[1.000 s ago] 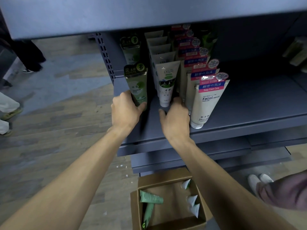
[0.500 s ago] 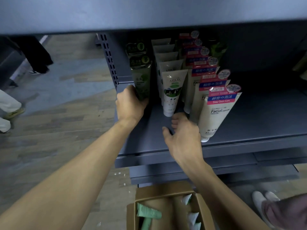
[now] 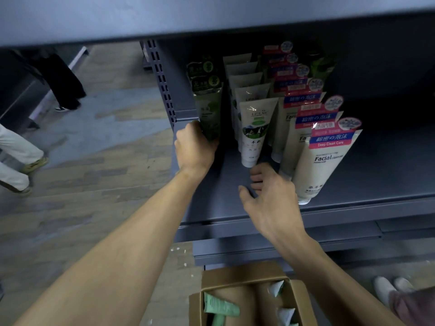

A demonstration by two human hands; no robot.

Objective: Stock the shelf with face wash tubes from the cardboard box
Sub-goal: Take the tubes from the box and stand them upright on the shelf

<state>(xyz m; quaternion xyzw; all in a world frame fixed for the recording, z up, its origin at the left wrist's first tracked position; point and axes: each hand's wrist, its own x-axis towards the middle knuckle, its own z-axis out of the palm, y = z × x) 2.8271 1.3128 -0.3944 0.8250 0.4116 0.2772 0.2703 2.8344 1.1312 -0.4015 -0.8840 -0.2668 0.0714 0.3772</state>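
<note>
Rows of face wash tubes stand on a grey metal shelf (image 3: 376,175). My left hand (image 3: 195,149) grips the base of a green tube (image 3: 209,114) at the shelf's left end, with another green tube behind it. In the middle stands a row of white tubes (image 3: 255,128); pink-and-blue labelled Facial tubes (image 3: 322,161) line up to the right. My right hand (image 3: 270,194) hovers over the shelf just below the front white tube, fingers spread, holding nothing. On the floor below sits a cardboard box (image 3: 237,278) with green tubes (image 3: 221,308) and white tubes (image 3: 286,314) inside.
An upper shelf board (image 3: 211,17) overhangs close above. The perforated shelf upright (image 3: 162,81) is left of my left hand. Another person's legs (image 3: 16,156) stand on the wooden floor at left; white shoes (image 3: 390,288) are at lower right.
My left hand has pushed the green tube back along the shelf. My right hand has let go of the white tube and drawn back toward the shelf's front edge.
</note>
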